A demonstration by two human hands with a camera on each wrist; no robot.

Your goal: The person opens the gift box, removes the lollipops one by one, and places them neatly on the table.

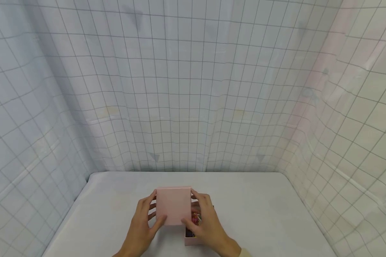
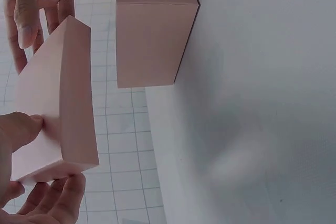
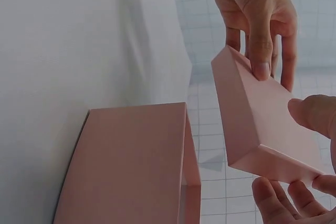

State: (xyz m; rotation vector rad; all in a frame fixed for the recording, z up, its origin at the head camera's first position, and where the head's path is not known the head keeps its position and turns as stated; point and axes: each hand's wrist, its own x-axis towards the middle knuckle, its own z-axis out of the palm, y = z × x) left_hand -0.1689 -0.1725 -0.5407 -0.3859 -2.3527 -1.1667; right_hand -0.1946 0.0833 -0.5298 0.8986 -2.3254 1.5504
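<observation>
Between both hands is a pink square lid (image 1: 173, 207), raised over the table and tilted. My left hand (image 1: 140, 223) grips its left side, thumb on the top face and fingers along the edge. On the opposite side my right hand (image 1: 210, 225) holds the lid the same way, its thumb near the lower right corner. Below and to the right, an uncovered pink box (image 1: 193, 241) stands on the table, partly hidden by the right hand. Small multicoloured pieces (image 1: 196, 217) show inside it. In the right wrist view the lid (image 3: 278, 114) is apart from the box (image 3: 131, 166).
A white-covered table (image 1: 260, 210) lies under the hands and the box. White curtains with a dark grid (image 1: 193, 89) surround it at the back and on both sides.
</observation>
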